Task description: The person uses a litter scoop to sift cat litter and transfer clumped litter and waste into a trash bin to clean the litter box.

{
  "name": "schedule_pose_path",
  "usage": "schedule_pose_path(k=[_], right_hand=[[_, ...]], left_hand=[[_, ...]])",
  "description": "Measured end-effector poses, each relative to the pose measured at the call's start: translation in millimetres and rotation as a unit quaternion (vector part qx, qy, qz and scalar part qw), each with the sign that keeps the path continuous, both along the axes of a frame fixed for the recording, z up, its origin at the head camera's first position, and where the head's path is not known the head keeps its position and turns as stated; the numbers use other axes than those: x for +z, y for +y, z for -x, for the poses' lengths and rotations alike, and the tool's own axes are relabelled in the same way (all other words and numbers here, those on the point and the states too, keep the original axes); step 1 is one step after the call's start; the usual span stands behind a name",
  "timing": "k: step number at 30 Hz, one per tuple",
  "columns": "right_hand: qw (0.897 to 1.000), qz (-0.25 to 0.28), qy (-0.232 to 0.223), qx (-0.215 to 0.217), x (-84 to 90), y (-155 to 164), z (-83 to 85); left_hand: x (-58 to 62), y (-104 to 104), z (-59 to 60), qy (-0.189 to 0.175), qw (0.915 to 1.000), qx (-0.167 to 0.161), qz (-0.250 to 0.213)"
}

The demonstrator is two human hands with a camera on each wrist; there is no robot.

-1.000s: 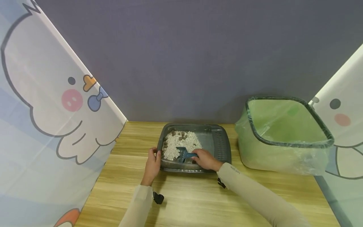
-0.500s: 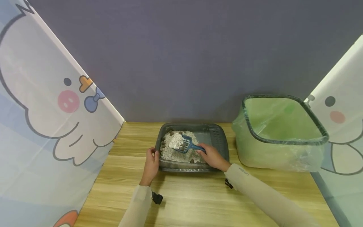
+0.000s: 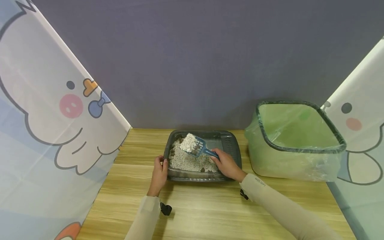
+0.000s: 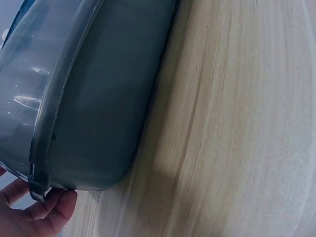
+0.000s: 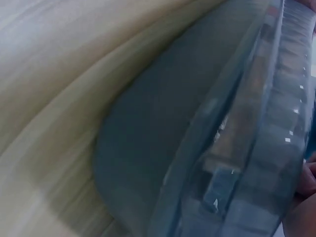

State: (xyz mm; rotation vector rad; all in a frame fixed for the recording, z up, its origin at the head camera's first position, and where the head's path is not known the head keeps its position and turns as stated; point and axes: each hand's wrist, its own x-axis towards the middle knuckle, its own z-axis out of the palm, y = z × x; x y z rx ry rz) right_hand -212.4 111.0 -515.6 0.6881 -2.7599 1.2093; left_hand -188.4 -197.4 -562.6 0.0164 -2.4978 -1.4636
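We've got the tray on the table, just in front of the back wall, with the bin right beside it on the right. Granules sit in the left and middle of the tray, and a few lumps lie among them. Our left hand is at the tray's left end, touching it. Our right hand has the scoop by the handle, blade over the granules with a heap in it. Side panels stand left and right of everything.
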Motion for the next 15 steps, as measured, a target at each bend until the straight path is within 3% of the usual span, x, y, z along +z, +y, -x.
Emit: schedule_pose_path(k=[9, 15], right_hand=[[0.999, 0.009, 0.049, -0.018, -7.4, -1.8, -1.6], [0.998, 0.017, 0.048, -0.033, -7.5, 0.2, -0.8]], left_hand=[[-0.9, 0.6, -1.4, 0.005, 1.0, 0.004, -0.007], [0.0, 0.4, -0.6, 0.007, 1.0, 0.003, -0.005]])
